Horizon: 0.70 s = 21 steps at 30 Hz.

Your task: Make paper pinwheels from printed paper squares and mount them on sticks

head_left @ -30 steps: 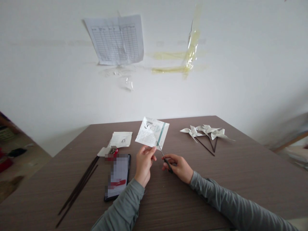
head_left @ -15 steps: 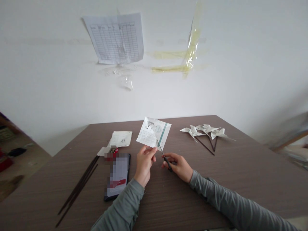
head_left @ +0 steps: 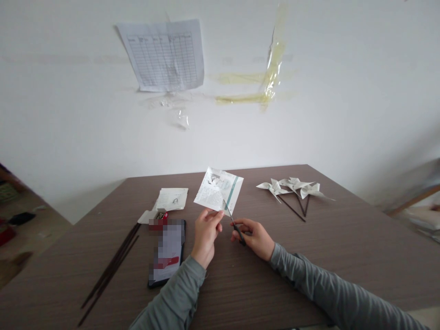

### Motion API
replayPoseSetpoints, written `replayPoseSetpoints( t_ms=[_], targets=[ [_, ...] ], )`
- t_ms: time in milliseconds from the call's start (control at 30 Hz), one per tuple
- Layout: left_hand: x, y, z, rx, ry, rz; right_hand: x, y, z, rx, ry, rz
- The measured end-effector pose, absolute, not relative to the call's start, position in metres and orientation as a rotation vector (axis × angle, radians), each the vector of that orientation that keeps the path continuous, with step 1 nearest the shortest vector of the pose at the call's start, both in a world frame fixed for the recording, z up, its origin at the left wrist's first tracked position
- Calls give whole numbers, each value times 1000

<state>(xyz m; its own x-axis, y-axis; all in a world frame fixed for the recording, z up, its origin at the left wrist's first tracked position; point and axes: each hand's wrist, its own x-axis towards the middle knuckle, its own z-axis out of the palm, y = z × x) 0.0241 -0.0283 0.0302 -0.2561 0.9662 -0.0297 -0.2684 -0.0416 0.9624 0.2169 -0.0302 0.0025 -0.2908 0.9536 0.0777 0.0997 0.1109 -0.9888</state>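
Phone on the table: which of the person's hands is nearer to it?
Left. The left hand is just to the right of the phone, holding the paper; the right hand is farther right, holding the scissors.

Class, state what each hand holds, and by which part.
Left hand: printed paper, by its near edge. Right hand: scissors, by the handles.

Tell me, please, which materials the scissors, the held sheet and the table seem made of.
Scissors: slim grey blades, likely metal; dark handles, perhaps plastic; finish unclear. Sheet: matte paper, apparently, thin and printed. Table: dull brown wood or laminate, with fine grain lines.
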Motion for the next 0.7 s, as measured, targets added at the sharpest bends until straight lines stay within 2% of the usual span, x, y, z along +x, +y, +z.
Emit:
replayPoseSetpoints(
  t_ms=[700],
  targets=[
    [27,-31,30,881,1181,1481,221,-31,3,-1081,-1550,1289]
  ],
)
